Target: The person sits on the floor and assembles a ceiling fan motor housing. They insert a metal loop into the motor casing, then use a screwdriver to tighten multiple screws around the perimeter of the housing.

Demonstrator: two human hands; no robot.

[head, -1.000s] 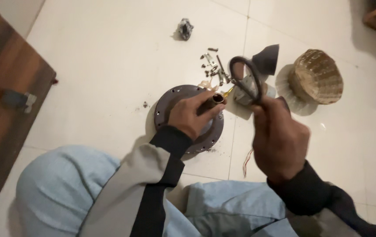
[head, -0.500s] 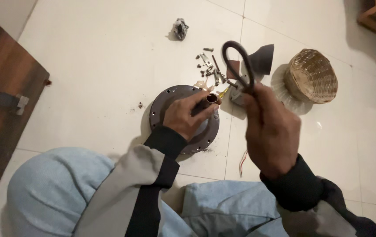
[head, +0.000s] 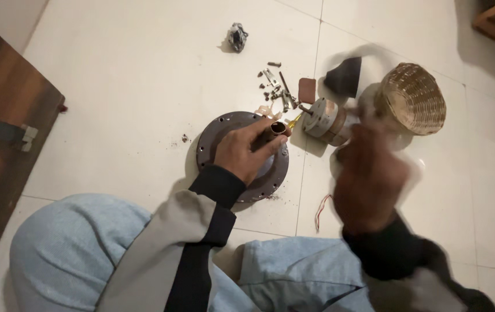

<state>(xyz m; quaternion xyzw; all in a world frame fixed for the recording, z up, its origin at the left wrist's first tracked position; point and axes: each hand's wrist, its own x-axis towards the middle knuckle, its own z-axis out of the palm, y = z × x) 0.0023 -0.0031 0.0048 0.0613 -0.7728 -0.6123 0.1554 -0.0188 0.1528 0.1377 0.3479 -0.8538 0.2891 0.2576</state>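
- Pinching the small brown tube (head: 278, 128), the left hand (head: 246, 151) should stay braced over the round metal plate (head: 215, 134).
- Right hand (head: 369, 176) is motion-blurred; its grip cannot be told, so slow it first.

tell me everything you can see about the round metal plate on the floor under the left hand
The round metal plate is a dark grey disc, dull and worn-looking, with small holes spaced around its rim. It lies flat on the white tiled floor, just ahead of the person's knees. The left hand rests over its middle, hiding the centre, and pinches a small brown tube above it. Dark specks lie beside it.
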